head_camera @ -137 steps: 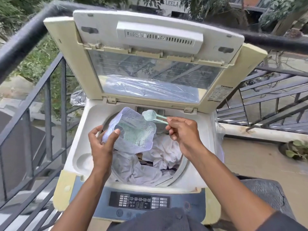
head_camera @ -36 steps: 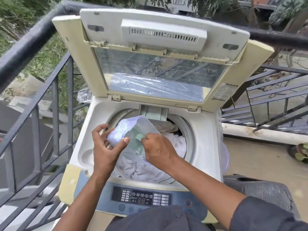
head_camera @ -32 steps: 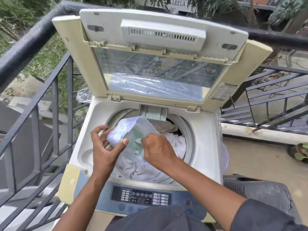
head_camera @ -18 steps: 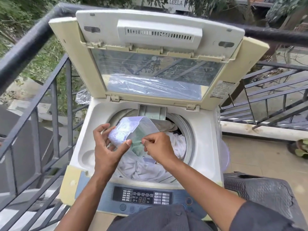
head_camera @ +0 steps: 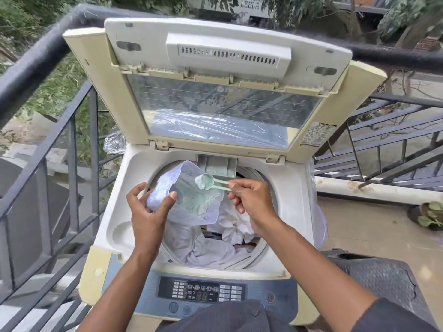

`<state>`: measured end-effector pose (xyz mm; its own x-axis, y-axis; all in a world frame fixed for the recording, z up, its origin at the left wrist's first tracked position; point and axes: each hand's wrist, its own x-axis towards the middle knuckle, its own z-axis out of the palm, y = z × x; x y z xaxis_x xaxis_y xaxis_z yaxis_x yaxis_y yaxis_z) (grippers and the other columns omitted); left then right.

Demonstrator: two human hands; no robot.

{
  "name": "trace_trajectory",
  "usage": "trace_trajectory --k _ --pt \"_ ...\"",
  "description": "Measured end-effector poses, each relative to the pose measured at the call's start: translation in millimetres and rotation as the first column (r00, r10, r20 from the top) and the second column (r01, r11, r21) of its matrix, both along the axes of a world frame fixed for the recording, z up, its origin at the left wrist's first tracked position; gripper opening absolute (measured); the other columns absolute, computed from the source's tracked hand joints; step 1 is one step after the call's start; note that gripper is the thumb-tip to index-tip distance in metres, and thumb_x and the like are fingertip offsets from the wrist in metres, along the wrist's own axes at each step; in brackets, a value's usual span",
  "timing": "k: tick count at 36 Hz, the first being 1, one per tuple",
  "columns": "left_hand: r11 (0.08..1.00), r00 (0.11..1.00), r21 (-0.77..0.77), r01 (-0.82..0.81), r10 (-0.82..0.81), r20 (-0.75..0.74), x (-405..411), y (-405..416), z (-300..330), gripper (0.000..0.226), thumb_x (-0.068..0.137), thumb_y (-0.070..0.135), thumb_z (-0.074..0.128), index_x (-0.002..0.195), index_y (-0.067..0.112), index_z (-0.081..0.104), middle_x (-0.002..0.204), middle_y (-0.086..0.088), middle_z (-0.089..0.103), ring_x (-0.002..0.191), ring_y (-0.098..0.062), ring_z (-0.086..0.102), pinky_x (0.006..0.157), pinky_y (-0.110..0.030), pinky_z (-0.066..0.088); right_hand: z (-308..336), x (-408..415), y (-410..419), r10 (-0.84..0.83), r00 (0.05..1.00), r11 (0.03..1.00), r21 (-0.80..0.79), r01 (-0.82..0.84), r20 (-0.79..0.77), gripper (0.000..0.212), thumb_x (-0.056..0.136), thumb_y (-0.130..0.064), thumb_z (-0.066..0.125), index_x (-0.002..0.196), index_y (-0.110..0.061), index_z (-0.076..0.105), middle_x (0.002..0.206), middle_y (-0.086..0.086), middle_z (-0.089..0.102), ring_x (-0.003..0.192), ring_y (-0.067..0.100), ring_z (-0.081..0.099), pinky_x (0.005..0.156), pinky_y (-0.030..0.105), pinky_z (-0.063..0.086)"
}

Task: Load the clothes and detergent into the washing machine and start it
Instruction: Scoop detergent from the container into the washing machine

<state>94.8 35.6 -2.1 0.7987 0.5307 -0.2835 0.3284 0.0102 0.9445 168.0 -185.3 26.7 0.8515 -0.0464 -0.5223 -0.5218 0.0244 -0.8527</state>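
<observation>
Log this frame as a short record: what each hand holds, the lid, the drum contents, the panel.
left hand: holds clear detergent pouch above the drum
right hand: pinches green scoop by its handle, bowl over the pouch
scoop contents: pale powder
lid: raised
drum: clothes, mostly white
control panel: display lit

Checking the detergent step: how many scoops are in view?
1: the green scoop, pinched by the right hand above the detergent pouch that the left hand holds.
</observation>
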Motion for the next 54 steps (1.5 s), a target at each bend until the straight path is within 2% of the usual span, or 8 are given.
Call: trace_trajectory --k 9,16,20,26,30,34,39,54 --pt "0.998 0.997 -0.008 -0.058 0.058 -0.042 4.8 5.1 -9.6 0.087 0.057 0.073 0.086 0.13 0.049 0.045 0.137 -0.002 0.058 0.134 -0.023 0.057 0.115 -0.053 0.044 0.7 35.3 1.2 -0.132 0.99 0.991 0.002 0.132 0.057 0.013 0.097 -0.003 0.068 0.091 -0.01 0.076 0.06 0.003 0.065 0.046 0.009 0.049 0.039 0.022 0.036" --pt "0.998 0.997 -0.012 -0.066 0.065 -0.041 1.3 8.1 -9.5 0.092 0.052 0.08 0.086 0.129 0.05 0.046 0.14 -0.003 0.058 0.132 -0.026 0.059 0.114 -0.055 0.046 -18.2 52.5 16.7 -0.049 0.988 0.972 -0.218 0.081 0.149 0.021 0.097 -0.014 0.07 0.08 -0.022 0.078 0.062 0.004 0.071 0.048 0.009 0.056 0.047 0.026 0.046" --pt "0.998 0.997 0.01 -0.062 0.063 -0.049 -0.2 8.7 -8.2 0.085 0.059 0.071 0.083 0.131 0.049 0.044 0.142 -0.003 0.054 0.129 -0.028 0.059 0.112 -0.053 0.046 -29.0 55.8 26.1 0.06 0.973 0.917 -0.397 0.034 0.221 0.026 0.095 -0.016 0.068 0.07 -0.019 0.077 0.064 0.01 0.073 0.053 0.013 0.063 0.058 0.039 0.061" --pt "0.997 0.997 0.018 -0.075 0.075 -0.035 -2.1 13.1 -10.0 0.084 0.058 0.072 0.086 0.129 0.052 0.046 0.14 -0.002 0.058 0.124 -0.027 0.064 0.109 -0.057 0.049 -32.4 50.5 27.4 0.243 0.901 0.807 -0.591 0.019 0.36 0.02 0.096 -0.014 0.067 0.087 0.002 0.074 0.078 0.016 0.074 0.074 0.033 0.071 0.072 0.044 0.06" --pt "0.997 0.996 0.016 -0.076 0.077 -0.034 -3.6 14.7 -11.6 0.086 0.056 0.076 0.087 0.129 0.054 0.046 0.139 -0.001 0.058 0.124 -0.026 0.065 0.109 -0.057 0.05 -35.5 46.9 19.3 0.3 0.855 0.755 -0.653 0.058 0.423 0.017 0.095 -0.015 0.068 0.087 -0.005 0.079 0.073 0.007 0.076 0.067 0.025 0.071 0.066 0.038 0.059" --pt "0.997 0.996 0.007 -0.076 0.076 -0.034 -5.0 13.7 -11.8 0.085 0.055 0.077 0.087 0.127 0.056 0.047 0.139 -0.001 0.058 0.124 -0.025 0.064 0.11 -0.057 0.049 -34.0 41.6 8.4 0.333 0.831 0.718 -0.691 0.083 0.446 0.013 0.094 -0.016 0.07 0.092 -0.016 0.083 0.07 -0.007 0.07 0.065 0.012 0.063 0.062 0.024 0.041" --pt "0.997 0.996 0.013 -0.07 0.07 -0.046 -6.7 12.2 -11.4 0.084 0.052 0.081 0.086 0.123 0.061 0.046 0.142 -0.004 0.056 0.128 -0.028 0.061 0.112 -0.058 0.047 -31.1 35.6 -5.6 0.375 0.809 0.65 -0.751 0.119 0.453 0.012 0.093 -0.013 0.07 0.094 -0.017 0.082 0.072 -0.007 0.064 0.071 0.013 0.055 0.063 0.026 0.035" --pt "0.999 0.997 -0.026 -0.04 0.038 -0.066 -10.9 6.0 -9.5 0.088 0.058 0.072 0.084 0.133 0.049 0.045 0.142 -0.006 0.055 0.13 -0.029 0.058 0.114 -0.055 0.045 -27.9 24.4 -18.5 0.35 0.809 0.676 -0.726 0.131 0.472 0.021 0.094 -0.014 0.07 0.112 -0.018 0.081 0.087 -0.001 0.062 0.076 0.015 0.06 0.07 0.026 0.049"
